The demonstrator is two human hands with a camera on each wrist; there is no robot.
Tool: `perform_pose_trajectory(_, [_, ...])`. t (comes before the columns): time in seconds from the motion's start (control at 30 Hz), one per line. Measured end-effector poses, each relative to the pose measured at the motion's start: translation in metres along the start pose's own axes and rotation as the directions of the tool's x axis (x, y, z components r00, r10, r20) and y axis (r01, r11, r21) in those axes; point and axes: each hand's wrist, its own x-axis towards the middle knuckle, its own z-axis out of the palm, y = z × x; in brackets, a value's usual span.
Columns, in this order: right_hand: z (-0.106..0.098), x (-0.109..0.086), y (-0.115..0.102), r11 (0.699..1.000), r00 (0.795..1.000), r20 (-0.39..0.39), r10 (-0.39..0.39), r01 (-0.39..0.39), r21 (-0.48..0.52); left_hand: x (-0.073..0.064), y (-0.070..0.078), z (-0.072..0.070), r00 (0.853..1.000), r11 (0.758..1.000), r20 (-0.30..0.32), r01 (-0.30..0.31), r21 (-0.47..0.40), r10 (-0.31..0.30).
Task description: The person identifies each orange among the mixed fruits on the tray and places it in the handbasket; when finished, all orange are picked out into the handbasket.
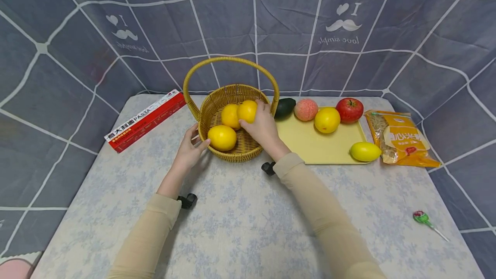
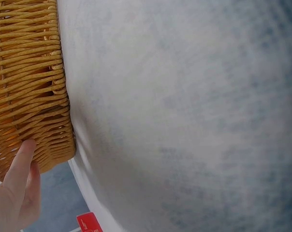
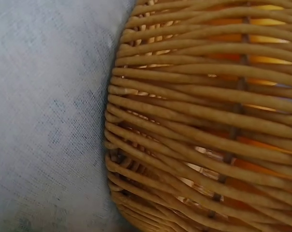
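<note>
Beige sleeves (image 1: 325, 223) enter at the frame's bottom; near centre, the left hand (image 1: 189, 150) grips the basket (image 1: 239, 156) by its left rim, and the right hand (image 1: 264, 127) holds a yellow fruit (image 1: 246, 111) inside, beside two more fruits (image 1: 222, 138).

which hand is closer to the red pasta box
Left. The left hand touches the left side of the basket, near the red pasta box; the right hand grips a yellow fruit toward the basket's right, farther away.

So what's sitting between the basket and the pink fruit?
A dark green fruit, between the basket and the pink fruit; visible in the head view.
</note>
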Motion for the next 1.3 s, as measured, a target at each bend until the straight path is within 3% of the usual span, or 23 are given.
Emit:
perform_pose_trajectory(0.4, [0.001, 0.010, 0.002, 0.999, 0.997, 0.071, 0.024, -0.021, -0.045, -0.001, 0.002, -0.001, 1.000, 1.000, 0.006, 0.006, 0.000, -0.006])
perform_pose_trajectory(0.77, [0.004, 0.014, 0.012, 0.983, 0.971, 0.225, -0.083, 0.117, -0.144, -0.003, -0.001, -0.002, 1.000, 0.999, 0.006, 0.020, -0.026, -0.020])
perform_pose_trajectory(0.93, [0.012, 0.012, 0.014, 0.969, 0.973, 0.214, -0.088, 0.134, -0.209, -0.002, -0.002, 0.000, 1.000, 1.000, 0.015, 0.007, -0.030, -0.006])
perform_pose_trajectory(1.3, [0.013, 0.013, 0.015, 0.961, 0.982, 0.159, -0.107, 0.143, -0.235, -0.002, -0.001, 0.000, 1.000, 1.000, 0.013, -0.001, -0.027, 0.001])
